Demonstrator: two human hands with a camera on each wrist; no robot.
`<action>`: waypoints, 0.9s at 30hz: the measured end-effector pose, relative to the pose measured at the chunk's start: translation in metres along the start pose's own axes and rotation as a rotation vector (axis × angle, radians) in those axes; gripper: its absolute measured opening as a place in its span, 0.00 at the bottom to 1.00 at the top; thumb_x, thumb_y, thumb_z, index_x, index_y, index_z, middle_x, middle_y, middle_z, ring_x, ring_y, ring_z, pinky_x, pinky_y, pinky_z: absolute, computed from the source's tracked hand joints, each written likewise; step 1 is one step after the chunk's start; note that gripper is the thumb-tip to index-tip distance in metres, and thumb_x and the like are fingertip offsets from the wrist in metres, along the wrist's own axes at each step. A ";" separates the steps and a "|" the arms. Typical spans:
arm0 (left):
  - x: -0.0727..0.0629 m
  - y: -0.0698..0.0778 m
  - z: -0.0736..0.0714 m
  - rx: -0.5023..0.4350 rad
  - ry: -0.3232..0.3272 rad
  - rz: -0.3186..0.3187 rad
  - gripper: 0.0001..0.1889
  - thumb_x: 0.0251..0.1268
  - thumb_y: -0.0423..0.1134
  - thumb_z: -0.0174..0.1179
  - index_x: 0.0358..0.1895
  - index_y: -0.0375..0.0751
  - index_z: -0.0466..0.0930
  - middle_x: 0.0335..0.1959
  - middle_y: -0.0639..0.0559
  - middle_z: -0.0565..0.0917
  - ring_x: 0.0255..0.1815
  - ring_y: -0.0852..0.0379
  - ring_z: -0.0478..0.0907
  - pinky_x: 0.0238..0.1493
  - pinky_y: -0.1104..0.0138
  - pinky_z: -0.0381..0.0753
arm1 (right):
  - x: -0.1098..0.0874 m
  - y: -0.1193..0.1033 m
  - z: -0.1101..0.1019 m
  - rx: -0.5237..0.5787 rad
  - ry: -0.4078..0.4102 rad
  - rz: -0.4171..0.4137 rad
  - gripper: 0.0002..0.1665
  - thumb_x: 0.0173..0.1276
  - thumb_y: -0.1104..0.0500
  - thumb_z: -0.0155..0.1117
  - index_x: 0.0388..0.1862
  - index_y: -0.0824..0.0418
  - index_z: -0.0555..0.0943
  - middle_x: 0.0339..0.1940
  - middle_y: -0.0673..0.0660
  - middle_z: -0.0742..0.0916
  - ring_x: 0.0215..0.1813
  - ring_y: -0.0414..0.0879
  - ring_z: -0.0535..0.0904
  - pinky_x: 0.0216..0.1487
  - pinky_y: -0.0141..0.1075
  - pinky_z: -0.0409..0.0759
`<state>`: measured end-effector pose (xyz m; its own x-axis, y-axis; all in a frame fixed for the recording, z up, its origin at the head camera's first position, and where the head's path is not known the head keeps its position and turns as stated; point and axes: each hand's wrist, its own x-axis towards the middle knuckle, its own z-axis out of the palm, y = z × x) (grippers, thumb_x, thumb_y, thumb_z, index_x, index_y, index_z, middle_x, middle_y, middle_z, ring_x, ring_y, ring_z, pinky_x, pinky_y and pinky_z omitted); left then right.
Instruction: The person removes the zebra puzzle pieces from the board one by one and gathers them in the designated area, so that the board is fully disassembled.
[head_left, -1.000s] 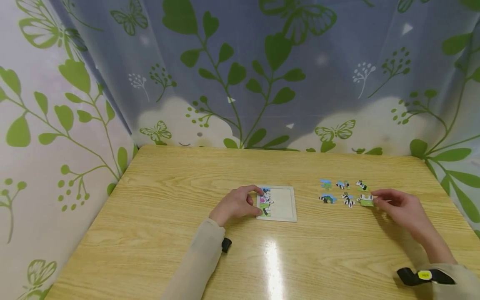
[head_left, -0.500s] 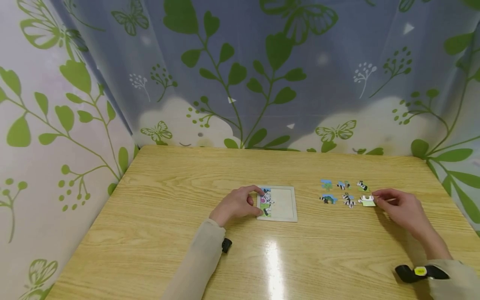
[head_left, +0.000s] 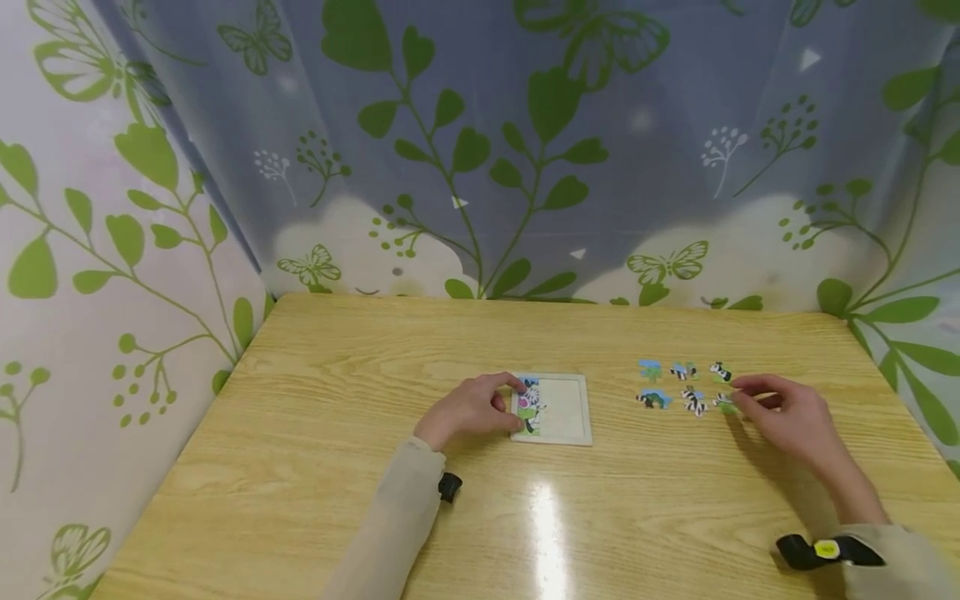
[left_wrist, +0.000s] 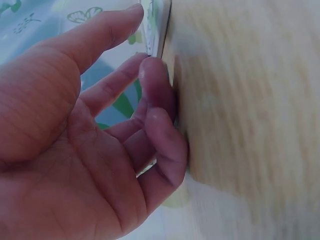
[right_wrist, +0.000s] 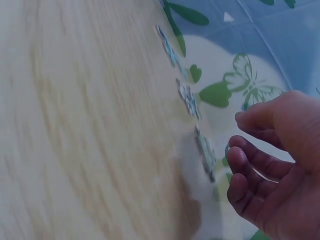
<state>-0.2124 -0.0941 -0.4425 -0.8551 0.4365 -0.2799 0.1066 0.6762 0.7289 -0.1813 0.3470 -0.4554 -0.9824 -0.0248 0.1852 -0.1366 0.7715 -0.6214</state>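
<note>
My left hand (head_left: 471, 410) holds the left side of a white-rimmed puzzle tray (head_left: 589, 412), with the index finger at the far corner and the thumb at the near one. A strip of zebra puzzle pieces (head_left: 530, 408) fills the tray's left part; its right part is bare. In the left wrist view the tray's edge (left_wrist: 161, 25) shows beside the thumb and fingertips. My right hand (head_left: 787, 417) hovers over the lower-right loose puzzle piece (head_left: 724, 404), partly covering it. In the right wrist view the fingers (right_wrist: 240, 157) are bent and apart from the nearest puzzle piece (right_wrist: 205, 155).
Several other loose puzzle pieces lie in two rows right of the tray, among them a panda piece (head_left: 721, 371), a striped piece (head_left: 694, 402) and a blue-green piece (head_left: 654, 399). A leaf-patterned curtain (head_left: 465, 167) hangs behind the wooden table (head_left: 337, 358).
My right hand has shifted slightly left, and its fingers now cover more of the lower-right puzzle piece. The left hand and tray stay in place.
</note>
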 end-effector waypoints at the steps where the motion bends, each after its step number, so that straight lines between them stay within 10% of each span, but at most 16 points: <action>1: 0.000 0.000 -0.001 0.002 0.002 0.006 0.23 0.64 0.44 0.71 0.62 0.50 0.78 0.31 0.54 0.74 0.31 0.58 0.69 0.37 0.64 0.68 | 0.000 -0.004 0.001 0.008 0.001 -0.015 0.14 0.74 0.56 0.65 0.51 0.64 0.85 0.35 0.42 0.86 0.32 0.21 0.76 0.28 0.28 0.76; 7: 0.009 -0.001 -0.006 0.025 0.082 0.026 0.23 0.66 0.46 0.70 0.62 0.47 0.78 0.33 0.53 0.77 0.32 0.57 0.71 0.38 0.64 0.70 | 0.005 -0.028 0.014 0.018 -0.015 -0.093 0.12 0.73 0.59 0.66 0.50 0.63 0.86 0.40 0.61 0.89 0.32 0.23 0.76 0.28 0.30 0.75; 27: 0.021 -0.002 -0.010 0.081 0.090 0.000 0.26 0.63 0.51 0.72 0.62 0.49 0.78 0.34 0.53 0.76 0.35 0.56 0.70 0.43 0.61 0.69 | 0.027 -0.103 0.082 0.160 -0.216 -0.188 0.12 0.74 0.58 0.65 0.52 0.60 0.86 0.43 0.56 0.89 0.39 0.43 0.84 0.36 0.32 0.80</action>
<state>-0.2356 -0.0920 -0.4432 -0.8970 0.3835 -0.2199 0.1441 0.7239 0.6746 -0.2046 0.2145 -0.4492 -0.9402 -0.3047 0.1525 -0.3192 0.6311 -0.7070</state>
